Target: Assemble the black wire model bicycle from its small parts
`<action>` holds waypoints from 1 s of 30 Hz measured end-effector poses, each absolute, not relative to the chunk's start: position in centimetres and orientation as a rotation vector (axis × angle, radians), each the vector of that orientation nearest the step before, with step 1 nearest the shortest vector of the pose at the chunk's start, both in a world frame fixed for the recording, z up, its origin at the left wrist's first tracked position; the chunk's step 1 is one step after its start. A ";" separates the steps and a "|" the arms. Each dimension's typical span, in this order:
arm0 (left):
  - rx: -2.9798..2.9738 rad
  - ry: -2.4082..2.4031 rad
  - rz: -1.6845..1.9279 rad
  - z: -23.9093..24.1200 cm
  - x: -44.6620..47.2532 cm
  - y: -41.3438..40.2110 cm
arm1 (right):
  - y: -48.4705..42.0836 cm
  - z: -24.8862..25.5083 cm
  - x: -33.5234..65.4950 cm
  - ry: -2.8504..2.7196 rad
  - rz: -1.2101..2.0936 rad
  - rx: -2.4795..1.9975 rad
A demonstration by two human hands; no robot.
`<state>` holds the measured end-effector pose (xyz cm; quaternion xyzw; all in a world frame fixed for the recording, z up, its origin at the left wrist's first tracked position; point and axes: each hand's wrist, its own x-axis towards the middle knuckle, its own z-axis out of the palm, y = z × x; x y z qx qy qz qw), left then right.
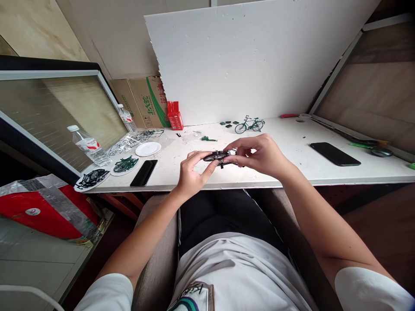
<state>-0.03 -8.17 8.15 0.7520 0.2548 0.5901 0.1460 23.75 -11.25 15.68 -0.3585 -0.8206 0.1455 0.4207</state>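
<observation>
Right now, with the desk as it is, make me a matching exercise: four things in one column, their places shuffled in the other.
Things
1. bike
2. carton
3. plate
4. part

Places
A. against the cardboard box
B. pinched between left hand and right hand
C. beside the clear bags
D. at the back, beyond the hands

Pairs: 1-D, 2-A, 3-C, 4-B

White counter [292, 147] with model parts and two phones

A green model bicycle [249, 125] stands at the back, and a red box [175, 115] is to its left. Toward the left end lie a plate of black parts [91, 179], a plate of green parts [125, 164], a white plate [148, 149], clear bags [129, 140] and a dark phone [144, 172]. A second phone [335, 154] lies on the right.
</observation>
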 end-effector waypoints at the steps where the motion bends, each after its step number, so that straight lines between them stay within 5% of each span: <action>1: 2.163 0.722 1.701 8.1 0.0 -8.2 | -11.2 15.6 23.7 -2.050 0.365 -0.891; 30: 2.141 0.665 1.602 9.0 -0.3 -7.7 | -11.0 15.4 24.1 -2.142 0.292 -0.910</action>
